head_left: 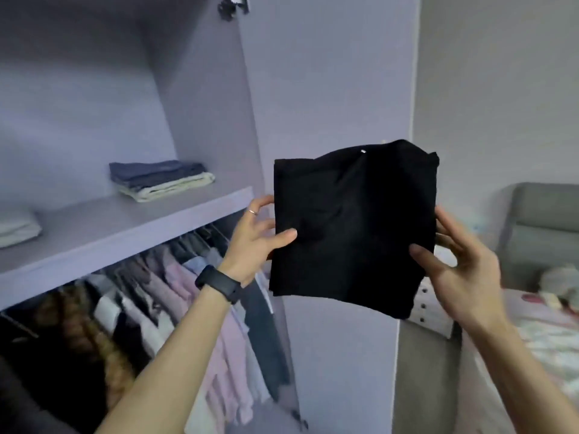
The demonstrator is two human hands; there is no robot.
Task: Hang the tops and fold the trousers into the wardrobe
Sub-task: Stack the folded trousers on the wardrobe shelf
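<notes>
The left hand [253,236] pinches one edge of the folded black cloth garment [354,227], likely trousers; the right hand [451,264] grips the other, holding it in mid-air between them. A slack grip could spill the fold. Up-left of the left hand, the lilac wooden shelf [125,227] carries a folded blue-and-cream stack [159,180], and the open lilac door [329,73] crowds in behind.
</notes>
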